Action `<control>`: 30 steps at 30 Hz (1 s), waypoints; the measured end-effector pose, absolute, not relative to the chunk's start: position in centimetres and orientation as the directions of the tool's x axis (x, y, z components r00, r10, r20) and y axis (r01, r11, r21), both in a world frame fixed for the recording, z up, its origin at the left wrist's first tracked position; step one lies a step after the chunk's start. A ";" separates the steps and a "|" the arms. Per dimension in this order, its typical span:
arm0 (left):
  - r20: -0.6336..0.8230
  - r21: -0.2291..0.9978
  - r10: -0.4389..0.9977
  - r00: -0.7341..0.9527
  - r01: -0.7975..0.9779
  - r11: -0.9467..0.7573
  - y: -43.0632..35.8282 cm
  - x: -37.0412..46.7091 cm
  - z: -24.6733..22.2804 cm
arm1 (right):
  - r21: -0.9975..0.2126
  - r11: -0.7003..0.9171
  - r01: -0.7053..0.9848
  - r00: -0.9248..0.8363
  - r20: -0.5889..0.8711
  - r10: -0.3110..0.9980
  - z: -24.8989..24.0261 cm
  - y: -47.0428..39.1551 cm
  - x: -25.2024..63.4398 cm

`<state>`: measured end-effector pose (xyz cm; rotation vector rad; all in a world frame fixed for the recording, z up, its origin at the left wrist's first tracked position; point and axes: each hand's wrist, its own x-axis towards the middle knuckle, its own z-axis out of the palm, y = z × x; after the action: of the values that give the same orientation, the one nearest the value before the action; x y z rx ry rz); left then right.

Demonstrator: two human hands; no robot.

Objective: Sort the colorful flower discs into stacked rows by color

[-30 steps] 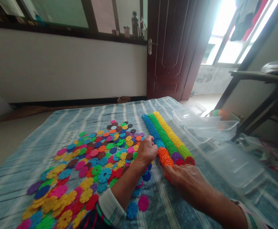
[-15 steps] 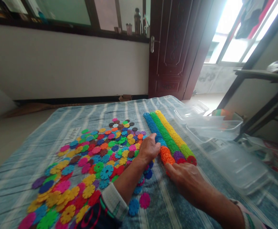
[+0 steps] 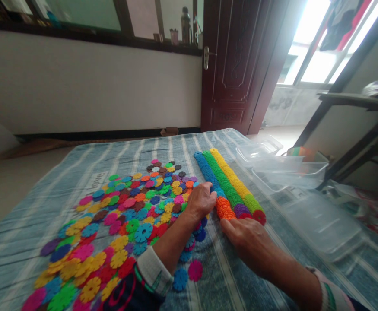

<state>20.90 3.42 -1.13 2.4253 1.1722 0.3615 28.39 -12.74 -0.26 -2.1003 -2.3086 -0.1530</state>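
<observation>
L hand (image 3: 201, 199) was at the side of the blue-orange disc roll (image 3: 226, 208), fingers curled in, thumb & index by the spot where blue met orange; couldn't tell if they pinched it. R hand (image 3: 252, 244) was at the roll's near end, thumb & index close tog. at the orange discs; tips partly hidden, so couldn't tell if pinching or just pressing. Roll lay btwn the two hands' fingers, its blue length running away past L fingertips. Alongside, to the right of L fingers, was the green roll (image 3: 221, 181), w/ purple & red discs at its near end just beyond R fingers; next came the yellow roll (image 3: 230, 175), lime & red at near end. Loose discs (image 3: 143, 232), mixed colors, were spread left of L fingers on the striped cloth (image 3: 216, 280). Clear plastic boxes (image 3: 292, 173) stood well right of both hands' fingers.
</observation>
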 end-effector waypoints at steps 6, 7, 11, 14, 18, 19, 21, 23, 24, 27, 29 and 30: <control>0.084 0.471 0.779 0.622 0.663 -0.581 3.1 20.8 -1.5 | 0.085 0.095 0.992 -0.105 0.127 0.986 -0.4 -12.8 28.3; 0.089 0.476 0.776 0.625 0.657 -0.584 3.1 20.8 -1.5 | 0.088 0.096 0.991 -0.107 0.127 0.986 -0.4 -12.8 28.3; 0.088 0.488 0.772 0.629 0.649 -0.584 3.0 20.8 -1.6 | 0.113 0.086 0.990 -0.102 0.147 0.984 -0.5 -12.5 28.2; 0.086 0.496 0.776 0.625 0.648 -0.578 3.0 20.8 -1.7 | 0.112 0.082 0.990 -0.099 0.154 0.983 -0.7 -12.3 28.1; 0.106 0.514 0.769 0.630 0.627 -0.585 2.9 20.6 -1.8 | 0.100 0.077 0.992 -0.090 0.133 0.987 -0.4 -12.4 28.1; 0.111 0.517 0.765 0.634 0.621 -0.589 2.8 20.5 -1.8 | 0.093 0.076 0.993 -0.087 0.126 0.988 -0.3 -12.5 28.1; 0.115 0.512 0.759 0.641 0.616 -0.598 2.6 20.4 -1.8 | 0.080 0.078 0.994 -0.087 0.109 0.990 -0.1 -12.7 28.1; 0.113 0.494 0.754 0.647 0.622 -0.608 2.4 20.3 -1.8 | 0.075 0.079 0.994 -0.086 0.094 0.992 0.0 -12.9 28.0; 0.108 0.480 0.752 0.650 0.628 -0.612 2.3 20.2 -1.7 | 0.073 0.080 0.994 -0.086 0.088 0.992 0.0 -12.9 28.1; 0.090 0.441 0.745 0.661 0.644 -0.625 1.8 20.0 -1.4 | 0.070 0.089 0.994 -0.095 0.088 0.992 0.0 -13.1 28.2; 0.084 0.422 0.741 0.667 0.650 -0.633 1.2 19.8 -1.2 | 0.062 0.106 0.992 -0.112 0.110 0.988 -0.2 -13.2 28.3; 0.086 0.412 0.739 0.668 0.651 -0.637 0.8 19.5 -1.0 | 0.052 0.119 0.992 -0.125 0.126 0.984 -0.4 -13.4 28.5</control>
<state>19.53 0.77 -1.00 2.5379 1.0986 0.3523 28.46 -13.37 -0.35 -2.0372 -2.3041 -0.1900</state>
